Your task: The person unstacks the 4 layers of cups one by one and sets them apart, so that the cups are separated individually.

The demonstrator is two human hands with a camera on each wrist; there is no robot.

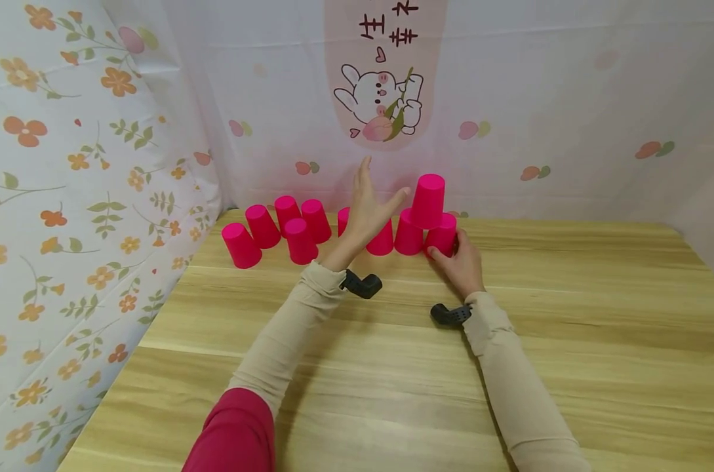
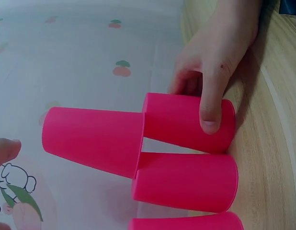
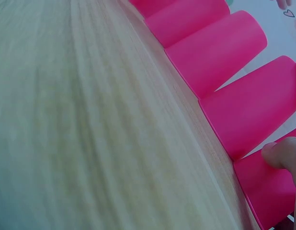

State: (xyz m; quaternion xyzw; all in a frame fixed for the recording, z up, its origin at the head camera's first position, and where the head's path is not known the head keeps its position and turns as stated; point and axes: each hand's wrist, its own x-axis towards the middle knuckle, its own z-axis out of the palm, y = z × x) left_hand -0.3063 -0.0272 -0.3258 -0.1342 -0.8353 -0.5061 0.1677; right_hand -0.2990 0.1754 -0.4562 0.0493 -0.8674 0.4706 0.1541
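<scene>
A row of upside-down pink cups stands at the back of the table, with one upper cup [image 1: 429, 200] bridging the two at the right end. My right hand [image 1: 464, 265] grips the rightmost cup [image 2: 181, 120] of the row, thumb on the near side and fingers around the far side. Beside that cup stands a neighbouring cup [image 2: 186, 179], and the upper cup sits across both. My left hand [image 1: 368, 210] is raised left of the upper cup, fingers spread and holding nothing. It partly hides another cup [image 1: 343, 218] in the row.
To the left stands a loose group of several more upside-down pink cups [image 1: 300, 241]. Behind the wood-grain table [image 1: 380, 393] hangs a white cloth [image 1: 545, 118] with a rabbit print. A floral cloth [image 1: 85, 196] covers the left side.
</scene>
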